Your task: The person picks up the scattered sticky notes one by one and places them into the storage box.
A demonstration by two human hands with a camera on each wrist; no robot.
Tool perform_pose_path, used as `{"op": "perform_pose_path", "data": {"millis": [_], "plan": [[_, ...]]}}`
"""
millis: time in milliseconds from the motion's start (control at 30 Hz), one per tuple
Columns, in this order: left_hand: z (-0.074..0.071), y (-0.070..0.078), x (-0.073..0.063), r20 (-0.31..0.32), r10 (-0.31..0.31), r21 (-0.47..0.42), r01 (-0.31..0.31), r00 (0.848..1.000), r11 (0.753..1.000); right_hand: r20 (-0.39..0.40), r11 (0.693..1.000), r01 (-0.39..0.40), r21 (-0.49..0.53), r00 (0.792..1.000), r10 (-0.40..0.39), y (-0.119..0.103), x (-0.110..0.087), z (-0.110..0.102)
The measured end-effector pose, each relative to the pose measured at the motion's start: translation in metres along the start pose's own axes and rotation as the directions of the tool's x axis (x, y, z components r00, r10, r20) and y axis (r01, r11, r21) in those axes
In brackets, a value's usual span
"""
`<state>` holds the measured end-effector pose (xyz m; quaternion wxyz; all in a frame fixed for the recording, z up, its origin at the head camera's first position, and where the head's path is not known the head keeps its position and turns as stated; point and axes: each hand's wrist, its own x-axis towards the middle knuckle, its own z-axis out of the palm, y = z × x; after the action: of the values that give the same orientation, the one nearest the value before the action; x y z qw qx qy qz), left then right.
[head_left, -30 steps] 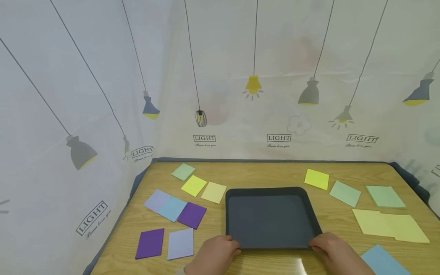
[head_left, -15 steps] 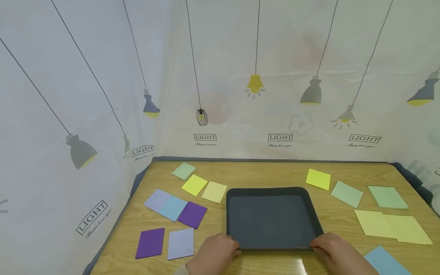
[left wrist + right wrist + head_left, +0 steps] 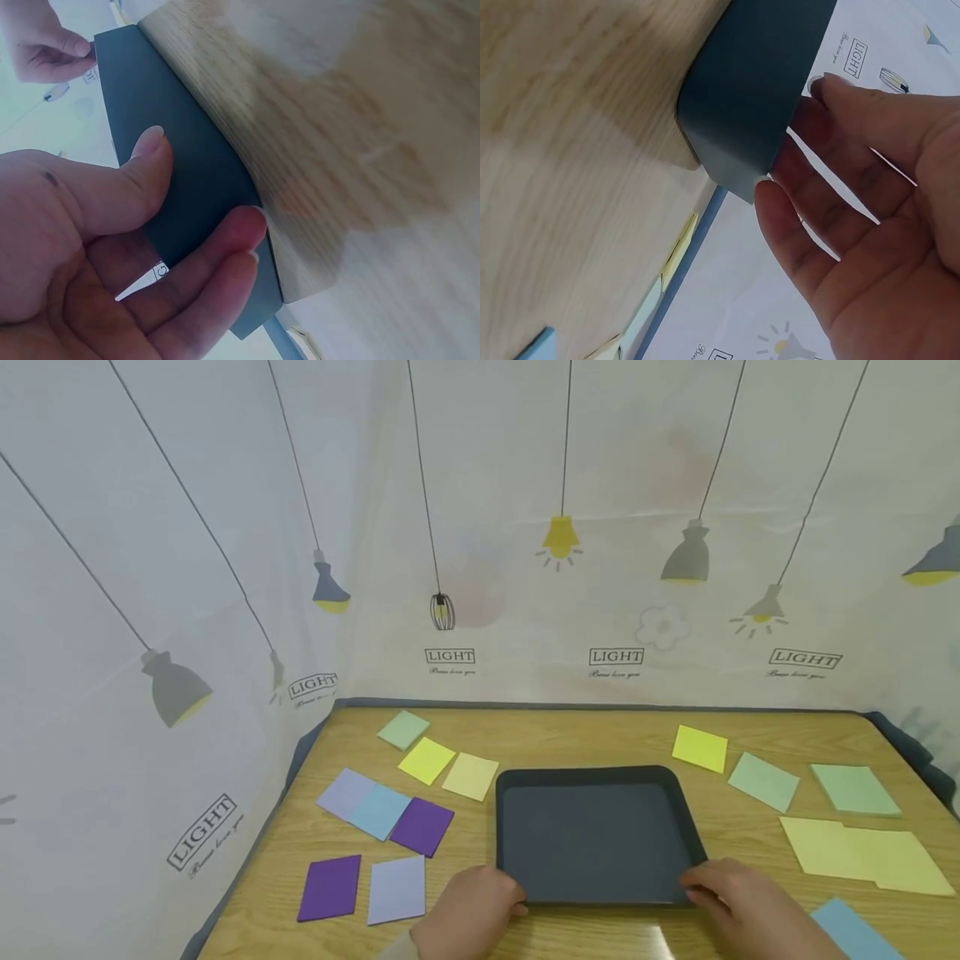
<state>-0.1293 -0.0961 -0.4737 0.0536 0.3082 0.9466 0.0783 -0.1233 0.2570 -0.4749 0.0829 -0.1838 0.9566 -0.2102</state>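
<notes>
A dark, shallow rectangular tray (image 3: pixel 592 843) with a raised rim lies on the wooden table. At its near left corner my left hand (image 3: pixel 476 906) grips the rim. The left wrist view shows the thumb of that hand (image 3: pixel 112 225) against the tray's outer wall (image 3: pixel 187 150) and fingertips by the corner. My right hand (image 3: pixel 742 902) holds the near right corner. In the right wrist view, the curled fingers and thumb of the right hand (image 3: pixel 870 195) are at the edge of the tray (image 3: pixel 742 97). No things show inside the tray.
Left of the tray lie purple (image 3: pixel 422 827), lilac, blue, yellow and green paper squares. Yellow (image 3: pixel 700 748), green (image 3: pixel 763 782) and pale yellow ones (image 3: pixel 862 852) lie to the right, with a blue one (image 3: pixel 855 931) near the front. A lamp-printed curtain (image 3: pixel 525 610) encloses the table (image 3: pixel 585 731).
The head view has shifted slightly, so the table's right side appears further right. Both hands keep their hold on the tray, which shows no clear movement on the table.
</notes>
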Motion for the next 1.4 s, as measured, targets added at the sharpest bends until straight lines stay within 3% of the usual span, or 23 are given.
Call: {"op": "perform_pose_path", "data": {"millis": [167,333,733,1400], "plan": [[-0.001,0.001,0.000,-0.002,-0.002,0.019,0.002,1.000,1.000,-0.049,0.999,0.043,-0.016,0.998,-0.044,-0.001,0.006,-0.007],[-0.002,0.002,0.000,0.000,-0.008,0.025,0.008,1.000,1.000,-0.140,0.991,0.121,-0.052,0.982,-0.128,-0.002,0.012,-0.012],[-0.002,0.001,0.001,0.025,-0.015,0.012,0.015,1.000,1.000,-0.286,0.989,0.086,-0.123,0.951,-0.118,0.003,0.021,-0.017],[-0.005,0.001,0.002,0.016,0.008,0.051,-0.009,1.000,0.999,-0.209,0.999,-0.031,0.012,0.977,0.033,0.022,0.034,-0.034]]}}
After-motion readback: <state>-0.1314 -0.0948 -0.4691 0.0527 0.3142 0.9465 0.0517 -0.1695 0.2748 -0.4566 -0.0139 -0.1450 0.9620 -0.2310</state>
